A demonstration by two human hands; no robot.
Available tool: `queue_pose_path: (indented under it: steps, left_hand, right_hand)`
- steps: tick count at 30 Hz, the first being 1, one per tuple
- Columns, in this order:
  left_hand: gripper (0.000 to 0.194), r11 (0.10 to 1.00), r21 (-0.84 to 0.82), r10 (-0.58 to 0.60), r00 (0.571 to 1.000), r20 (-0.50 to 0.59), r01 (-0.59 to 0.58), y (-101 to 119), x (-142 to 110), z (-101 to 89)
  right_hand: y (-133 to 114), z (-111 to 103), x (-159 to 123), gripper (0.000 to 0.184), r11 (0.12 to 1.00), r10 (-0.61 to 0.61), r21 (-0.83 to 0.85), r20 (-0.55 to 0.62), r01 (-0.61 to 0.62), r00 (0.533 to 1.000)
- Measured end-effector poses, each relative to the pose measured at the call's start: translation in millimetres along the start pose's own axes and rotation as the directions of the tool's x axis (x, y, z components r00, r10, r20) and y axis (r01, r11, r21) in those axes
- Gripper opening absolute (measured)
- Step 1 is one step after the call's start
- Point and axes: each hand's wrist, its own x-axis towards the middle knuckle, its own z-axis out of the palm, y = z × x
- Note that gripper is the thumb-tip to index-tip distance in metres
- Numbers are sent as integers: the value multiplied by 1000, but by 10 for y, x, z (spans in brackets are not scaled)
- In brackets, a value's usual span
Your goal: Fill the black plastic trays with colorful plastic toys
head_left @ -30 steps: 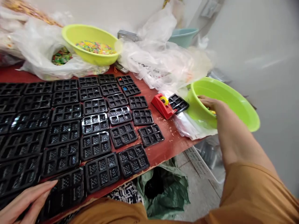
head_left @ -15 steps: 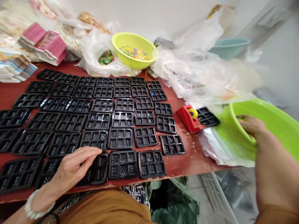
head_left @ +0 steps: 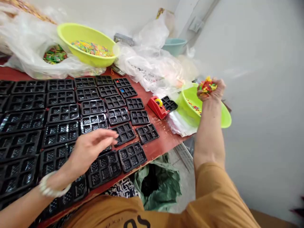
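Observation:
My right hand [head_left: 211,90] is raised above a green bowl [head_left: 187,99] at the table's right end, closed round a handful of small red, yellow and green plastic pieces [head_left: 207,85]. More such pieces lie inside that bowl. My left hand [head_left: 91,148] hovers over the near rows of black compartment trays [head_left: 95,122], fingers loosely apart and holding nothing. A white bead bracelet circles that wrist. Several black trays cover the red table [head_left: 163,139] in rows; one far tray [head_left: 127,91] holds a blue piece.
A yellow-green bowl [head_left: 85,44] of coloured pieces stands at the back beside clear plastic bags [head_left: 152,66]. A red tape dispenser [head_left: 156,107] sits by the right bowl. A teal basin [head_left: 174,46] is behind. A green bag [head_left: 159,183] lies under the table edge.
My right hand has come up out of the green bowl with a handful of coloured pieces. My left hand has lifted off the near trays and moved right.

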Motion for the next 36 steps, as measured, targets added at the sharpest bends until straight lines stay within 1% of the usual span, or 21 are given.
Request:
queue_pose_path:
  steps: [1, 2, 3, 4, 5, 6, 7, 8, 9, 11, 13, 15, 18, 21, 23, 25, 28, 29, 31, 34, 36]
  left_hand:
    - [28, 986, -165, -14, 1000, 16, 17, 81, 142, 218]
    - [38, 950, -312, -26, 1000, 9, 28, 164, 290, 443]
    - [49, 894, -447, -41, 999, 9, 40, 245, 437, 659]
    - [57, 820, -570, -54, 999, 0, 44, 319, 579, 853]
    - [63, 731, -679, -83, 996, 16, 72, 383, 708, 1010]
    - [69, 633, -767, -125, 992, 34, 106, 436, 819, 1121]
    - [71, 552, -828, -135, 990, 28, 99, 475, 908, 1181]
    - [70, 492, -869, -120, 993, 0, 59, 500, 973, 1190]
    - [67, 452, -892, -96, 995, -39, 8, 513, 1015, 1152]
    - [57, 422, -899, -38, 989, -141, -112, 501, 1039, 976]
    - [46, 424, -884, -27, 973, -231, -198, 449, 1015, 745]
    - [41, 426, -870, -48, 954, -297, -249, 375, 974, 538]
    - [39, 413, -858, -60, 931, -361, -306, 268, 918, 336]
    - [29, 394, -859, -44, 927, -372, -326, 186, 888, 223]
    - [20, 391, -857, -38, 924, -380, -336, 132, 889, 152]
    - [16, 399, -848, -55, 914, -402, -349, 69, 907, 72]
    - [15, 432, -830, -94, 897, -432, -354, -33, 950, -45]
    - [15, 442, -820, -100, 889, -446, -362, -62, 964, -74]
    - [19, 477, -783, -109, 857, -504, -399, -103, 988, -110]
    - [24, 576, -683, -124, 778, -616, -449, -124, 1013, -115]
    - [25, 643, -610, -124, 723, -680, -463, -120, 1018, -105]
  right_hand:
    - [-41, 152, -152, 40, 993, 64, 95, 59, -70, 996]
    - [-49, 330, -344, 34, 971, 118, 191, 130, -142, 984]
    - [-18, 524, -570, 25, 947, 131, 261, 215, -186, 968]
    - [51, 728, -826, 18, 929, 100, 312, 301, -197, 948]
    - [155, 932, -1102, 23, 917, 63, 342, 381, -204, 922]
    - [287, 1128, -1389, 34, 912, 24, 356, 448, -202, 894]
    - [437, 1307, -1678, 44, 921, -32, 354, 483, -162, 875]
    - [593, 1464, -1958, 50, 934, -97, 345, 498, -94, 861]
    - [746, 1594, -2222, 55, 936, -169, 351, 506, -22, 846]
    - [1015, 1770, -2675, 59, 928, -305, 347, 510, 132, 804]
    - [1213, 1851, -3008, 58, 905, -408, 338, 510, 260, 757]
    - [1342, 1884, -3237, 52, 883, -463, 333, 504, 330, 729]
    - [1449, 1924, -3452, 42, 879, -475, 306, 501, 366, 723]
    - [1525, 1992, -3574, 37, 885, -463, 243, 538, 397, 704]
    - [1585, 2039, -3622, 36, 893, -443, 213, 563, 396, 698]
    - [1643, 2076, -3660, 34, 901, -422, 188, 589, 390, 689]
    - [1685, 2115, -3725, 34, 910, -389, 151, 637, 387, 666]
    - [1681, 2129, -3752, 34, 921, -364, 139, 643, 365, 673]
    - [1657, 2170, -3807, 33, 957, -279, 123, 635, 262, 721]
    - [1635, 2262, -3863, 30, 991, -116, 124, 580, 53, 807]
    - [1659, 2320, -3871, 32, 991, -29, 127, 535, -46, 844]
